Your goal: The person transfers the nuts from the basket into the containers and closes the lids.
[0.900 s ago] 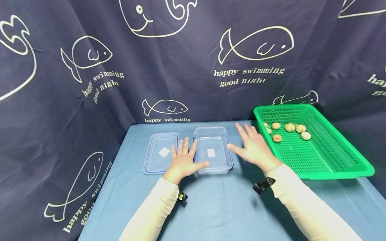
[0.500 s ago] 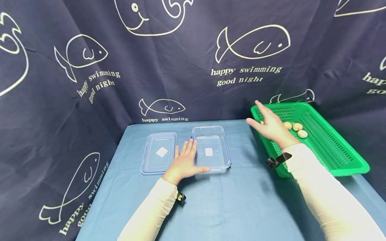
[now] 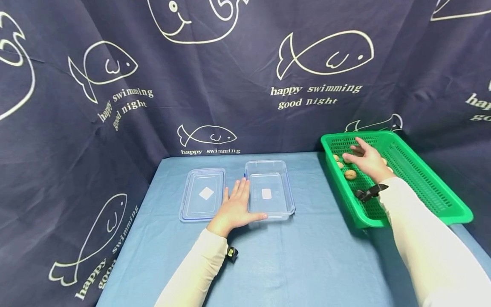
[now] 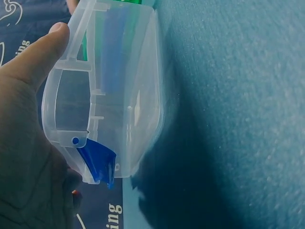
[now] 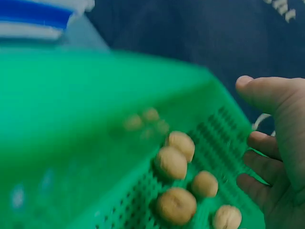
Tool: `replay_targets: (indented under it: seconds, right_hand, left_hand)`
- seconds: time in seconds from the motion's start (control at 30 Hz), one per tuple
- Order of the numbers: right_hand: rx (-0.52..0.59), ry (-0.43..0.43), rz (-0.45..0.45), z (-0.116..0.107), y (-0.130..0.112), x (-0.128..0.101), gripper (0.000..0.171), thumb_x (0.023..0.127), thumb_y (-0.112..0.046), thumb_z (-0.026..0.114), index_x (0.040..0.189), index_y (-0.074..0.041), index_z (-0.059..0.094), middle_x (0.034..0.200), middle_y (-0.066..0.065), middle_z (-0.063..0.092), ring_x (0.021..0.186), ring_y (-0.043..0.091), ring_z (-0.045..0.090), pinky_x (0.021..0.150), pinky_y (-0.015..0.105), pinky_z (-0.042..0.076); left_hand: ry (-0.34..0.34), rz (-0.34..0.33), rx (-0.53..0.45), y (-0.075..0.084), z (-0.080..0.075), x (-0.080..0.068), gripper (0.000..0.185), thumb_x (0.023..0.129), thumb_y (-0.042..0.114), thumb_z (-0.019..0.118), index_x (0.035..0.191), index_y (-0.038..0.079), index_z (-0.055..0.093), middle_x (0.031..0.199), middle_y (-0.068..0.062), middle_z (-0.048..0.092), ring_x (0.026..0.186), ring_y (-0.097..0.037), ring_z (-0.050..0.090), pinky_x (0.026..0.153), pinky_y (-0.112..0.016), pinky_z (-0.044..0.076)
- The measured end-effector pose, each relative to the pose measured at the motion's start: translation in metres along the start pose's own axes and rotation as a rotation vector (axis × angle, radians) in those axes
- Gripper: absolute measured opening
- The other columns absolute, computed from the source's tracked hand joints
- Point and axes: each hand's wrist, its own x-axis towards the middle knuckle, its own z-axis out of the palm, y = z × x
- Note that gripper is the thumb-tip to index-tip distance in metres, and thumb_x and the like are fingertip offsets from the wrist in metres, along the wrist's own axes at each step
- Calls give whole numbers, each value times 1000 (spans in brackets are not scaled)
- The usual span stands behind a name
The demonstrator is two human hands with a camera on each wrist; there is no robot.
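Right hand (image 3: 367, 161), fingers spread apart and holding nothing, hovers inside the green basket (image 3: 429, 187) just above the walnuts (image 3: 350, 174), which sit bunched at the basket's far-left end, approx. 2 o'clock from the clear container (image 3: 270, 190). Left hand (image 3: 235, 207) lies flat, fingers straight, against the container's near-left edge, thumb running along the front wall; the wrist view shows the thumb (image 4: 40, 52) pressed to the rim, not curled round it. The container's lid (image 3: 203, 194) lies flat at 9 o'clock from it, just beside the left hand. Risks from here, as a judgement: the nuts are round and close-packed, so a reach with the fingers this wide could nudge neighbours and send them rolling down the basket's slotted floor; a loose pinch could drop one en route, and it might roll across the blue tablecloth (image 3: 299, 256) twd. the edge. The light plastic container, held only by a flat palm, could skid if a nut lands hard. Right wrist view is blurred, so contact w/ any nut can't be told.
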Motion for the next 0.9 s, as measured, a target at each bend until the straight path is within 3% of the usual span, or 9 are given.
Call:
replay_targets:
  seconds: [0.13,0.2,0.3,0.37,0.47,0.57,0.7,0.8,0.9]
  right_hand:
    - [-42,-22,0,-1,20,1,93,100,-38,63,162,-6,2,153,35,36,140,51,35,106,58,39]
    - [-69,-36,5,0,29,2,92,100,-34,65,162,-3,4,151,36,38,139,51,38,101,45,47]
    - [-96,-64,23,0,39,3,92,99,-25,67,161,0,4,148,38,40,136,52,41,90,31,49]
    - [-98,-83,36,0,43,3,93,97,-19,69,161,1,4,147,40,40,135,53,41,88,29,49]
    - [-101,-116,49,0,46,3,96,96,-16,71,160,3,2,145,42,40,134,54,41,91,38,49]
    - [-117,-144,52,-2,50,3,100,93,-19,74,159,5,3,143,42,42,134,54,42,87,31,50]
    - [-159,-156,32,-1,56,4,103,90,-22,78,157,10,7,137,43,47,129,54,47,86,31,51]
    - [-184,-156,24,0,59,5,101,89,-21,78,156,12,10,135,43,49,127,54,49,92,42,49]
    - [-190,-156,19,1,63,7,98,89,-18,78,156,12,12,131,42,52,123,53,53,86,31,50]
  left_hand:
    - [0,3,-10,1,-1,-1,127,76,83,59,162,3,12,170,-13,8,156,-33,8,120,-64,6]
    - [-8,-2,-11,1,-1,-1,128,76,84,59,162,3,11,170,-13,7,156,-32,6,120,-64,5]
    - [-15,-7,-6,1,0,-1,128,75,84,59,162,3,10,170,-13,6,156,-32,6,120,-63,5]
    - [-12,-6,-8,1,0,0,128,75,84,60,162,4,10,170,-13,7,156,-32,6,120,-63,4]
    - [-12,-5,-6,1,0,1,128,75,83,60,162,4,10,170,-13,7,156,-32,7,120,-64,5]
    - [-15,-4,-2,1,1,1,128,76,84,58,162,4,10,170,-13,7,156,-31,6,120,-63,6]
    - [-8,-1,-2,0,2,1,128,76,84,58,162,3,9,170,-14,7,156,-31,5,120,-64,7]
    - [-11,-3,3,1,2,0,129,75,85,58,162,3,8,170,-14,7,156,-31,5,120,-64,7]
    - [-12,-2,0,1,1,0,129,76,84,58,162,2,8,170,-14,7,156,-32,6,119,-64,7]
